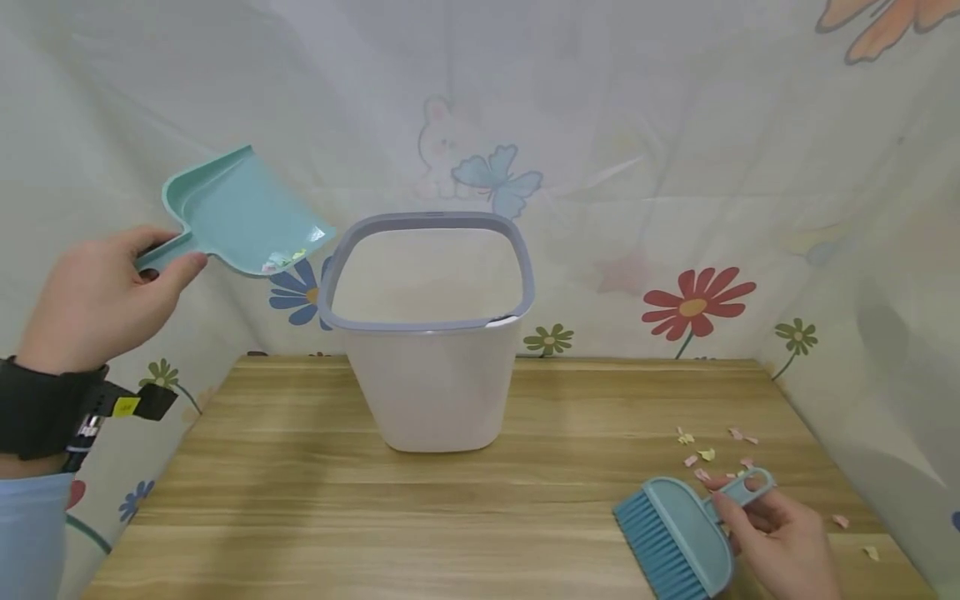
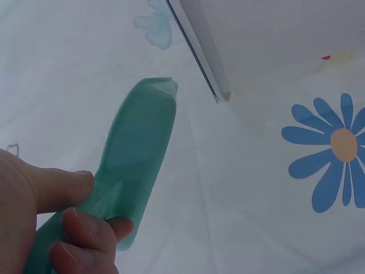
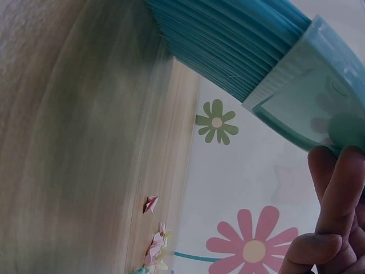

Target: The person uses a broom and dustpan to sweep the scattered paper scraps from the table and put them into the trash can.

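Observation:
My left hand [image 1: 112, 292] grips a light teal dustpan [image 1: 243, 212] by its handle, raised left of the bin and tilted toward it. Small paper scraps [image 1: 283, 260] lie near the pan's front lip. In the left wrist view the dustpan [image 2: 140, 142] appears nearly edge-on, with thumb and fingers around its handle. A white bin [image 1: 442, 383] with a grey rim stands upright on the table; its floor is hidden. At the lower right, my right hand [image 1: 787, 542] holds a teal hand brush [image 1: 686, 533] by the handle. Its blue bristles [image 3: 228, 40] point leftward in the head view.
Pink and yellow paper scraps [image 1: 707, 455] lie scattered on the wooden table [image 1: 300, 508] beyond the brush, with a few at the right edge [image 1: 870, 552]. A white sheet [image 1: 600, 108] printed with flowers hangs behind and along the sides.

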The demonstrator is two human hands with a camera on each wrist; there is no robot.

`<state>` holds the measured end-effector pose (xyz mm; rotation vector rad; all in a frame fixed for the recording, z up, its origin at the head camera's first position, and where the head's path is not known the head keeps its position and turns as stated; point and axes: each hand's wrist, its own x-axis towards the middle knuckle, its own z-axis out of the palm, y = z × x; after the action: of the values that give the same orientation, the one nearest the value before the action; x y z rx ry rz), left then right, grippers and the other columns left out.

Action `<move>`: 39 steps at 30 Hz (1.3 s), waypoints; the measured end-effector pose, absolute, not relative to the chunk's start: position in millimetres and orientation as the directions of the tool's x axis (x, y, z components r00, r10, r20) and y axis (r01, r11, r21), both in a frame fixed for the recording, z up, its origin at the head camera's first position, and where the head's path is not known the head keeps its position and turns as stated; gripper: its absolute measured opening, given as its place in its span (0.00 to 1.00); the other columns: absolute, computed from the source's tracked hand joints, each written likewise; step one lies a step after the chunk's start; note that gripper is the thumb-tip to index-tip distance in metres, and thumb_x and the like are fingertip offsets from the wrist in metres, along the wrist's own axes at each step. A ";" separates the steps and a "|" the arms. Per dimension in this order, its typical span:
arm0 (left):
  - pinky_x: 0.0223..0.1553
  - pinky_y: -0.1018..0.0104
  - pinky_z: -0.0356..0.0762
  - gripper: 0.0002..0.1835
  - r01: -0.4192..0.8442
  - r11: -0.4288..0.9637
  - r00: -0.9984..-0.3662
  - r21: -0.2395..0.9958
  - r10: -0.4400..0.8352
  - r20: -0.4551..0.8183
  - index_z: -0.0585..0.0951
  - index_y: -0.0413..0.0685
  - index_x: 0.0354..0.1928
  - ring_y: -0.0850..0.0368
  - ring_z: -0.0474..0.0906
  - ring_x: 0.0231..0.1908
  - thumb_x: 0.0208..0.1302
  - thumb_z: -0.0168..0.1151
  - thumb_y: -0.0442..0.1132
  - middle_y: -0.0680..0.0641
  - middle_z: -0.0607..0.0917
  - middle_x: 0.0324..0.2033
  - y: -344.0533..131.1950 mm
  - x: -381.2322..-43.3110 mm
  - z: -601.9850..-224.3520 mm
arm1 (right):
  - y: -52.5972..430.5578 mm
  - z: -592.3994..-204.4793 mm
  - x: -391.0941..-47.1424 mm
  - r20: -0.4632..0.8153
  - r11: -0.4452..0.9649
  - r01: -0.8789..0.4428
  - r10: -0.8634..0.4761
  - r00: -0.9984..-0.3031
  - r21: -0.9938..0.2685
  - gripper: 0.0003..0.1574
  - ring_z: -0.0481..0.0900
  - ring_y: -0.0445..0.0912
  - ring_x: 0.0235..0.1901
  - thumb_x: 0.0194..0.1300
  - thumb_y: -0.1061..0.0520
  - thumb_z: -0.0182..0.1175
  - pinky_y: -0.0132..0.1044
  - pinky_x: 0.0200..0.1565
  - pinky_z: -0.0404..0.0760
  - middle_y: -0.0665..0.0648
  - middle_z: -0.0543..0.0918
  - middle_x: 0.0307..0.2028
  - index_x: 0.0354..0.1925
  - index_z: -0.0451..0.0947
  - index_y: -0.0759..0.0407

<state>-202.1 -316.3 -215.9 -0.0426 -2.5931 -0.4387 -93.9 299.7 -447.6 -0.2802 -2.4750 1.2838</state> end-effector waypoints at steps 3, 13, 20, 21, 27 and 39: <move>0.25 0.60 0.62 0.28 0.172 0.941 -0.853 0.290 -0.005 0.522 0.80 0.35 0.62 0.45 0.71 0.29 0.77 0.56 0.53 0.32 0.85 0.41 -302.0 -203.7 -210.5 | 299.7 -446.5 -94.1 0.201 0.576 0.025 0.325 -0.924 -0.817 0.17 0.84 0.38 0.22 0.72 0.57 0.67 0.34 0.23 0.81 0.28 0.84 0.31 0.51 0.85 0.68; 0.23 0.65 0.64 0.21 0.467 0.881 -0.682 0.074 0.306 0.664 0.82 0.38 0.60 0.53 0.72 0.21 0.70 0.69 0.40 0.41 0.88 0.30 -250.5 -218.1 -222.0 | 300.2 -443.9 -93.3 0.117 0.594 0.129 0.357 -0.927 -0.794 0.22 0.82 0.36 0.24 0.73 0.50 0.66 0.36 0.25 0.82 0.34 0.87 0.31 0.54 0.85 0.66; 0.25 0.59 0.74 0.20 0.560 0.819 -0.528 -0.127 0.471 0.706 0.84 0.40 0.55 0.54 0.80 0.24 0.64 0.74 0.38 0.44 0.90 0.34 -227.9 -232.0 -235.9 | 299.3 -444.9 -94.2 0.128 0.594 0.128 0.368 -0.921 -0.794 0.20 0.84 0.31 0.27 0.73 0.51 0.66 0.36 0.24 0.83 0.41 0.89 0.32 0.53 0.86 0.66; 0.25 0.58 0.75 0.20 0.572 0.805 -0.504 -0.155 0.494 0.709 0.84 0.40 0.55 0.53 0.81 0.24 0.63 0.75 0.38 0.44 0.90 0.34 -226.2 -233.2 -237.2 | 298.9 -445.2 -94.3 0.135 0.595 0.120 0.366 -0.921 -0.795 0.20 0.84 0.32 0.27 0.72 0.52 0.67 0.36 0.24 0.83 0.40 0.89 0.32 0.53 0.86 0.65; 0.22 0.56 0.76 0.23 0.608 0.725 -0.342 -0.324 0.607 0.717 0.84 0.46 0.57 0.49 0.79 0.25 0.59 0.78 0.35 0.46 0.83 0.27 -217.7 -234.2 -242.6 | 298.1 -444.7 -94.4 0.129 0.594 0.130 0.372 -0.919 -0.794 0.19 0.84 0.33 0.26 0.73 0.52 0.66 0.36 0.24 0.83 0.42 0.90 0.32 0.54 0.86 0.65; 0.32 0.51 0.82 0.25 0.649 0.751 -0.402 -0.124 0.477 0.782 0.84 0.41 0.59 0.46 0.86 0.34 0.58 0.78 0.33 0.41 0.91 0.40 -220.1 -221.2 -249.4 | 300.5 -445.1 -94.4 0.123 0.618 0.138 0.360 -0.925 -0.774 0.19 0.83 0.31 0.27 0.74 0.53 0.65 0.36 0.24 0.83 0.54 0.91 0.38 0.55 0.85 0.65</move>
<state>-221.2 -220.1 -249.4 -0.8450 -2.0747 -0.2509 -94.4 300.5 -445.1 -0.4059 -2.5783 1.1999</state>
